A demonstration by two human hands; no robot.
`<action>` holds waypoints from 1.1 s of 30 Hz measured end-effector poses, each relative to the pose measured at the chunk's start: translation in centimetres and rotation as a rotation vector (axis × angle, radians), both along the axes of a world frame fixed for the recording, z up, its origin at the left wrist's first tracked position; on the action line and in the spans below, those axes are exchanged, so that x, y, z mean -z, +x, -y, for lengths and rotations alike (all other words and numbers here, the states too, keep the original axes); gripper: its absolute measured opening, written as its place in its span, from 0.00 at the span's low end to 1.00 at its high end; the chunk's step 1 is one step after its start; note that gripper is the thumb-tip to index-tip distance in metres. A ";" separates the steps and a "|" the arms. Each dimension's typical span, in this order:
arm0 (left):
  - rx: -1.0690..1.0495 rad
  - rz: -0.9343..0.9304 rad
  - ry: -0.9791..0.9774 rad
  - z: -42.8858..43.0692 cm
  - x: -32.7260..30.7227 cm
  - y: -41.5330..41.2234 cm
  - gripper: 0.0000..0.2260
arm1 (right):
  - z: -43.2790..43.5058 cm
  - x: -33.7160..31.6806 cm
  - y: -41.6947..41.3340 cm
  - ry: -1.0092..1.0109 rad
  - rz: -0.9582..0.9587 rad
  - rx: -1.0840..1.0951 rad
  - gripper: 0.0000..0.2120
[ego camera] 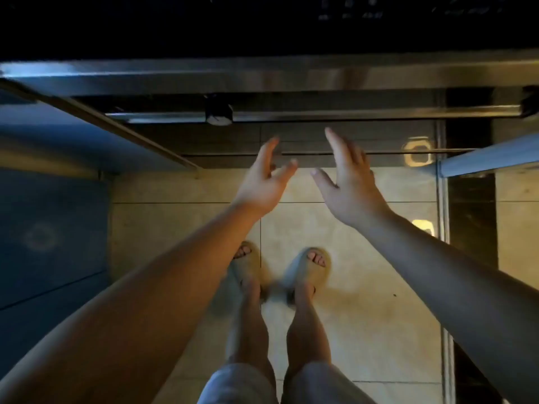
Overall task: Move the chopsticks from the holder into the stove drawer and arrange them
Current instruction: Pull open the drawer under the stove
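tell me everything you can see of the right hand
The right hand is bare, open and holds nothing. Its fingers are straight and close together, pointing away toward the dark panel ahead, and the thumb is spread out toward the left hand, with a gap between the two. It is held out above the tiled floor, and its bare forearm runs back to the lower right. The fingertips are slightly blurred, so whether they touch the panel cannot be told.

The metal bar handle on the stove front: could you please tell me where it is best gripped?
Probably grip the metal bar handle mid-span, right of its round mount, from the front, fingers over the top: it runs level, clear of the panel.
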State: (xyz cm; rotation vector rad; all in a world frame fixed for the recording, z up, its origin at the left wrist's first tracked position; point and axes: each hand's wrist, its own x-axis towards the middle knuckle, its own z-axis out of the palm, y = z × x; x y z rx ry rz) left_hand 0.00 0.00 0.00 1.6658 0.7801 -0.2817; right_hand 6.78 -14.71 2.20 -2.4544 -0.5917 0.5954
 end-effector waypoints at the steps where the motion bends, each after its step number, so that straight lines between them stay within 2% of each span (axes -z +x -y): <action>1: -0.099 0.053 -0.088 0.0 0.5 0.7 0.29 | -0.6 0.7 0.4 0.087 -0.108 0.073 0.31; 4: -0.259 0.089 -0.264 -0.7 1.5 2.3 0.25 | -2.0 1.8 2.0 0.299 -0.408 0.318 0.29; 7: -0.408 0.131 -0.410 -1.3 2.9 3.2 0.21 | -2.7 3.1 3.2 0.524 -0.601 0.530 0.25; 13: -0.749 0.242 -0.727 -2.2 3.5 4.6 0.17 | -3.0 4.5 4.8 0.931 -0.949 0.720 0.22; 16: -0.794 0.281 -0.798 -2.3 3.3 4.9 0.17 | -3.1 4.8 5.6 1.078 -1.037 0.805 0.21; 19: -0.805 0.275 -0.864 -2.1 2.9 5.0 0.19 | -3.0 4.8 6.4 1.237 -1.121 0.878 0.25; 22: -0.784 0.270 -0.854 -2.0 2.6 5.2 0.22 | -2.7 4.6 6.7 1.358 -1.157 0.916 0.27; 27: -0.754 0.240 -0.803 -2.2 2.5 5.2 0.23 | -2.7 4.2 6.2 1.400 -1.145 0.932 0.32; 33: -0.725 0.222 -0.761 -2.3 3.1 5.0 0.22 | -2.8 4.1 5.6 1.348 -1.096 0.955 0.27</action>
